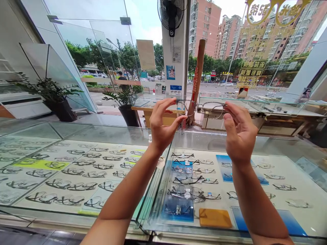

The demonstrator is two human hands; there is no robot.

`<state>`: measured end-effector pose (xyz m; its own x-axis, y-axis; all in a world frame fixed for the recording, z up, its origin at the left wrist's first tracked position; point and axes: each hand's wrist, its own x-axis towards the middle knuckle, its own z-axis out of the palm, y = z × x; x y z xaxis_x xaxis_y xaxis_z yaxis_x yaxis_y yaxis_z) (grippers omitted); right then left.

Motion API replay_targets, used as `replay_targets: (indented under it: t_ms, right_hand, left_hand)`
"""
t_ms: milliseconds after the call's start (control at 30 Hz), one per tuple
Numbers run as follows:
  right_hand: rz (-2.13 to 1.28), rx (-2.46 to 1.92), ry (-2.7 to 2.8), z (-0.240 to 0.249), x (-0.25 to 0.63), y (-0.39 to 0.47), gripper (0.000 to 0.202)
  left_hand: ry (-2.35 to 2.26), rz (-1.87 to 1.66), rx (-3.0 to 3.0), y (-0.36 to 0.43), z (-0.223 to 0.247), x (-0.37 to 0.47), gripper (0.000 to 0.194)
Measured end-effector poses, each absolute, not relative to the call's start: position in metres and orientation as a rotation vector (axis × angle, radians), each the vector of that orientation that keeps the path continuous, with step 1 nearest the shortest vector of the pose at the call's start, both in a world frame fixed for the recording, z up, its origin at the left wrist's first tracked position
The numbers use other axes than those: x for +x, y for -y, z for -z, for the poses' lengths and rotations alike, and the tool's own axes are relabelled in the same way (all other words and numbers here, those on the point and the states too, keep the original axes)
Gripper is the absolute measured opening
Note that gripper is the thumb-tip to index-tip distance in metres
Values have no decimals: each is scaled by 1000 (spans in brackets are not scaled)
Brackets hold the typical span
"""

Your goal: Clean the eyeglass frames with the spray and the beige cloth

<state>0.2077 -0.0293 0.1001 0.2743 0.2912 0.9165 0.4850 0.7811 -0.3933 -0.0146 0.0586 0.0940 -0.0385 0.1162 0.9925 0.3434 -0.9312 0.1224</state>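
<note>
My left hand (165, 126) covers one outer end of the spectacles (211, 108) and my right hand (241, 136) the other, so I can't see how the temples lie. Both my forearms run off the bottom edge. Below the spectacles, to their right, my right forearm (255, 200) hides parts of some display frames (232, 195). Above them, the top edge crops the fan (170, 15) and, farther right, the gold sign (279, 12). Up left of them, the notice (176, 54) has print too small to read.
</note>
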Motion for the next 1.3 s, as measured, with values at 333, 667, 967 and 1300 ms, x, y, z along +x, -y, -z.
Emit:
replay_targets:
  t_ms: [333, 667, 967, 1300]
  right_hand:
    - [233, -796, 1315, -98, 194, 33, 34]
    - [149, -749, 1326, -92, 193, 23, 36]
    - [-3, -744, 1268, -87, 191, 12, 37]
    - [203, -769, 1233, -90, 190, 16, 29]
  left_hand:
    - [628, 2156, -2201, -60, -82, 5, 64]
    - [705, 2176, -1920, -48, -78, 10, 69]
    - [719, 2118, -1762, -36, -80, 12, 69]
    - [679, 2110, -1784, -40, -82, 12, 70]
